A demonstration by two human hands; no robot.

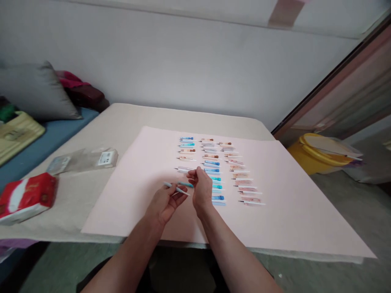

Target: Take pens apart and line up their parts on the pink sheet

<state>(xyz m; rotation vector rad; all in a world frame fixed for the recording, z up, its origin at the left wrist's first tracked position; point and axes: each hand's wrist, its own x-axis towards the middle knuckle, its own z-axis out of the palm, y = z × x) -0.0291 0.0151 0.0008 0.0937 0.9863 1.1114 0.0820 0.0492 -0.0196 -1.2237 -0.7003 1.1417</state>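
My left hand (166, 201) pinches a thin white pen refill (176, 189) that points left and away. My right hand (200, 188) is closed beside it, fingertips pressed together over the left row of pens; what it grips is hidden. A teal pen (186, 184) lies just between the two hands. Several small pens and caps lie in three rows (214, 169) on a pink paper sheet (281, 195), blue ones in the middle, pink and orange ones at the right.
The pink sheet covers a beige table (122, 118). A clear plastic packet (84, 159) and a red tissue pack (26, 197) lie at the table's left. A grey pillow (36, 91) is on a blue bed. A yellow bin (317, 152) stands at the right.
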